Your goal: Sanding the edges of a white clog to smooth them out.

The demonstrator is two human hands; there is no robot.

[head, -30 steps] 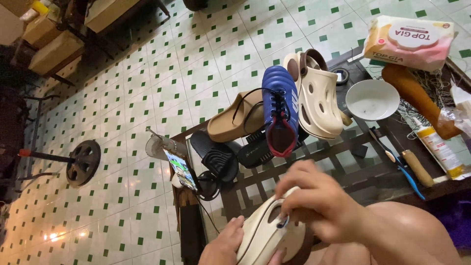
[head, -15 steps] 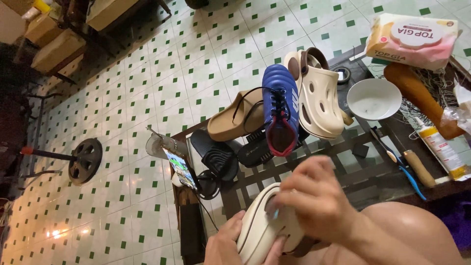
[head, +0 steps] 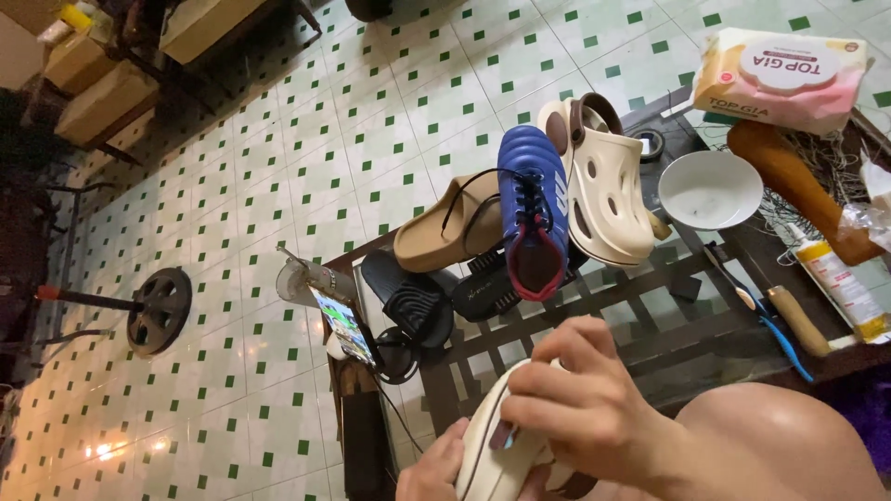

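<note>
Lying under right hand [head: 585,408] — cream clog [head: 497,455]

A single head-worn camera looks steeply down and forward over the wearer's lap, the frame rolled so the green-and-white tiled floor [head: 306,186] runs diagonally. Nearest the lens, at the bottom edge, sit the hands [head: 575,417] and a bare knee [head: 789,445]. Just beyond lies the dark slatted surface [head: 668,325], seen from above at close range. The floor stretches away toward the upper left, where cardboard boxes [head: 93,74] mark the far reach of the view.
</note>
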